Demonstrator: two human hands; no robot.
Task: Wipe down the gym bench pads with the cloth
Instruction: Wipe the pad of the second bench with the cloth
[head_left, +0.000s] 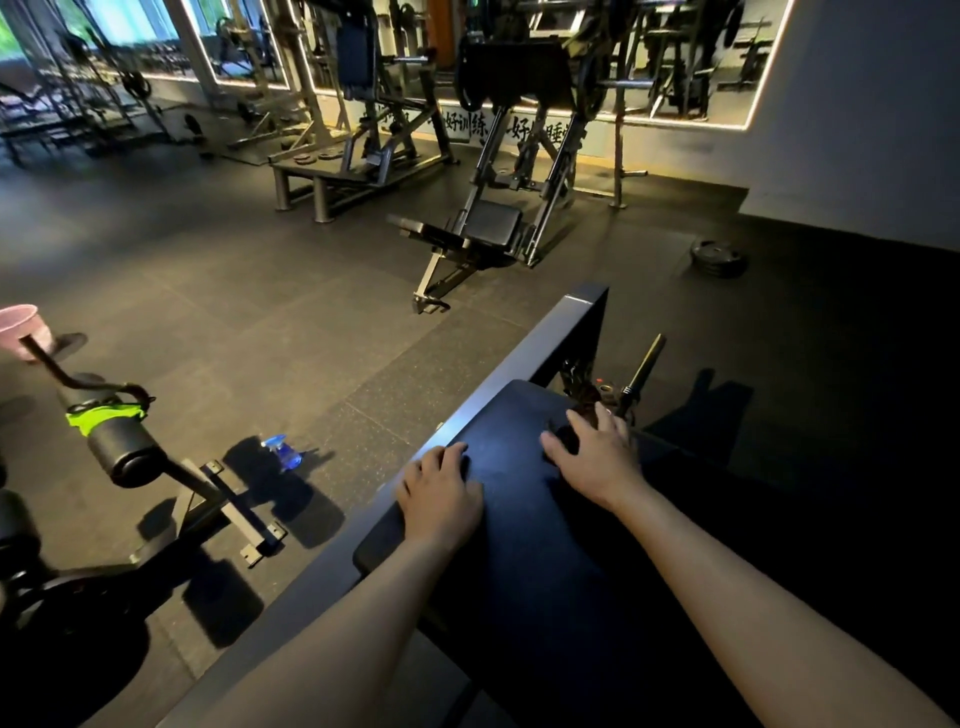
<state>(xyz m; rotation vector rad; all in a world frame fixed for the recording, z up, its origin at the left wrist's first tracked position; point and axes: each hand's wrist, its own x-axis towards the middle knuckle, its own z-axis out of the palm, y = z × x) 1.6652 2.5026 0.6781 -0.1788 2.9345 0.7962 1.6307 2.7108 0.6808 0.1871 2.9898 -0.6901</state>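
Wiping looked under way: the right hand (597, 457) pressed a dark cloth (563, 437) (barely distinct from the upholstery) onto the far end of the pad (509, 519), grip slack, fingers spread. The left hand (441, 493) lay flat, holding nothing. Next, probably a pull back along the pad. A spray bottle (283, 453) sat on the rubber floor (260, 312)

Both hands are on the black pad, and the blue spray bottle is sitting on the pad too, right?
Not quite. The head view shows the blue spray bottle on the floor, left of the black pad. The left hand and right hand are on that pad.
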